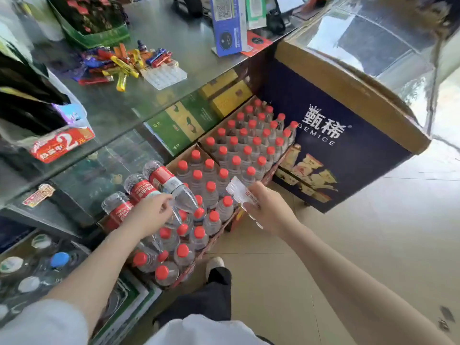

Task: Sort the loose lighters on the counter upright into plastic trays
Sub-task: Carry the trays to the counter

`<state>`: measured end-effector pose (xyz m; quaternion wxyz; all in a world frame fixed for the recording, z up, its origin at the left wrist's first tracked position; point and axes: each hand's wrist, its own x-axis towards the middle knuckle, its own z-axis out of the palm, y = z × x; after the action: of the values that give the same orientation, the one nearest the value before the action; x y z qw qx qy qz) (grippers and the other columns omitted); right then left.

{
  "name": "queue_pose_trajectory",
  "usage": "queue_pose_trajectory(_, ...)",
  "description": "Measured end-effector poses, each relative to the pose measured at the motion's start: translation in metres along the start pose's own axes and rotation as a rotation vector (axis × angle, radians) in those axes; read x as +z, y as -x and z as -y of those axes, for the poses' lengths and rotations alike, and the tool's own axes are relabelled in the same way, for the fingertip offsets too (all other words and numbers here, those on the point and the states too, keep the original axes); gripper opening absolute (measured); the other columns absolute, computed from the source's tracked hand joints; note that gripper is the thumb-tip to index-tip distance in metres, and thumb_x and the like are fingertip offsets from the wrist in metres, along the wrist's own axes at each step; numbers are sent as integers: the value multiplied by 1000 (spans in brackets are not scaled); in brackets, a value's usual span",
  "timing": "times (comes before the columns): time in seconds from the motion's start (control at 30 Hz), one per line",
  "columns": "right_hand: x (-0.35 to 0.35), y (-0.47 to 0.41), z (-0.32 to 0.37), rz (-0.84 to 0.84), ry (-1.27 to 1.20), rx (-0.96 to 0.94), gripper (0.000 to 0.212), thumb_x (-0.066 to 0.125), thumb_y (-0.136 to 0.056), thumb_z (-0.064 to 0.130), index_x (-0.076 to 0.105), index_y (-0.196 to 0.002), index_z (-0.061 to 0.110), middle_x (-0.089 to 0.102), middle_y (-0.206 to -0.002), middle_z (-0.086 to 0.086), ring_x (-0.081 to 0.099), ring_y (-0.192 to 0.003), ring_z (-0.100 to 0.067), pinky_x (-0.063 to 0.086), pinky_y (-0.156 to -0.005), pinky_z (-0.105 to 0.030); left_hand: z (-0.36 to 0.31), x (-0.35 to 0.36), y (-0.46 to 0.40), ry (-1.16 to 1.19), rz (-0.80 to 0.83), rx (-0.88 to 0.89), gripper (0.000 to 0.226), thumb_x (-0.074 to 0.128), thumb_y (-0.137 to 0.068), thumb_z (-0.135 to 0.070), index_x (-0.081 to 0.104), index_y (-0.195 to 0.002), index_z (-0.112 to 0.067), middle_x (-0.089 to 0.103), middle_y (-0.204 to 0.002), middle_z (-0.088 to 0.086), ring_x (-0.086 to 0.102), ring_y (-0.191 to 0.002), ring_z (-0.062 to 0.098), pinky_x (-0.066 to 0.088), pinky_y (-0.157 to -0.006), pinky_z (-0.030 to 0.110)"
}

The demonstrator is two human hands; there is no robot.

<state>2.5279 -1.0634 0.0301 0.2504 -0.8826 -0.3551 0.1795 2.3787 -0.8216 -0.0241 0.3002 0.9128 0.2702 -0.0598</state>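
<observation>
— What were your fingers doing just then?

— My right hand [263, 207] gripped a clear plastic tray [240, 192], fingers curled round its near end, above the red-capped bottles [224, 155] on the floor. My left hand [151, 212] rested on a lying bottle [171, 185], fingers bent over it; whether they truly clasped it, I couldn't tell.

— And the lighters?

— The loose lighters [119, 63] lay heaped on the far desk [189, 36], just left of another tray [165, 75].

clear plastic tray [164, 75], glossy glass counter [119, 108]
</observation>
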Motion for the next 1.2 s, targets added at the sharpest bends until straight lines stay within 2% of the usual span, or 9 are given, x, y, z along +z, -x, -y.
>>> queue_pose_trajectory(0.2, -18, -110, -25, -2, 120, -33, 27, 54, -86, 20, 43, -109, 14, 60, -106, -9, 56, -90, -29, 48, -68, -40, -20, -22, -69, 64, -80, -16, 32, 50, -87, -25, 55, -118, -24, 61, -92, -4, 56, -74, 12, 49, -71, 34)
queue_pose_trajectory(0.3, -32, -160, -29, -23, 143, -54, 26, 53, -86, 19, 43, -109, 13, 59, -108, -10, 56, -94, -32, 46, -68, -38, -47, -42, -91, 147, -156, 29, 31, 55, -86, -17, 57, -116, -22, 59, -96, -9, 56, -80, 11, 44, -75, 27)
queue_pose_trajectory(0.5, -59, -257, -11, -78, 88, -305, 21, 51, -85, 15, 47, -105, 10, 60, -100, -9, 56, -87, -31, 36, -62, -32, -82, -91, -123, -104, -544, 199, 34, 56, -81, -13, 60, -115, -9, 62, -113, 10, 55, -103, 22, 42, -85, 30)
queue_pose_trajectory(0.57, -68, -281, 2, -56, 56, -469, 17, 53, -84, 12, 50, -100, 8, 61, -94, -11, 55, -83, -32, 39, -61, -34, -82, -100, -133, -167, -645, 119, 38, 54, -79, -13, 58, -115, -2, 60, -114, 16, 52, -106, 27, 38, -93, 33)
queue_pose_trajectory(0.67, -80, -310, 27, -5, 37, -718, 16, 55, -81, 5, 53, -96, 3, 61, -86, -14, 55, -78, -35, 44, -62, -39, -71, -102, -143, -238, -688, -198, 48, 64, -76, -7, 52, -122, 2, 52, -126, 21, 48, -114, 40, 37, -96, 48)
queue_pose_trajectory(0.8, -85, -332, 56, 25, 108, -998, 20, 62, -74, 3, 57, -93, 3, 61, -83, -13, 57, -75, -35, 47, -62, -38, -54, -94, -142, -256, -646, -647, 69, 68, -74, -27, 41, -132, -1, 34, -141, 23, 35, -124, 41, 29, -100, 48)
queue_pose_trajectory(0.97, -66, -340, 85, 75, 221, -1233, 28, 68, -63, 1, 62, -90, 7, 63, -84, -12, 59, -69, -33, 47, -56, -35, -43, -80, -127, -276, -581, -677, 80, 74, -69, -34, 39, -135, -6, 34, -144, 18, 32, -128, 38, 23, -105, 46)
queue_pose_trajectory(1.07, -47, -333, 106, -11, 292, -1324, 32, 68, -57, -3, 64, -86, 10, 65, -79, -8, 57, -59, -28, 45, -50, -31, -33, -88, -119, -239, -582, -643, 81, 74, -68, -41, 41, -134, -8, 36, -144, 13, 32, -128, 34, 23, -106, 42)
queue_pose_trajectory(1.2, -17, -326, 128, -64, 371, -1370, 40, 67, -51, -2, 63, -87, 13, 65, -81, -6, 57, -65, -26, 44, -54, -30, -22, -97, -108, -155, -528, -576, 97, 71, -64, -55, 30, -139, -10, 34, -145, 8, 30, -132, 28, 23, -107, 39)
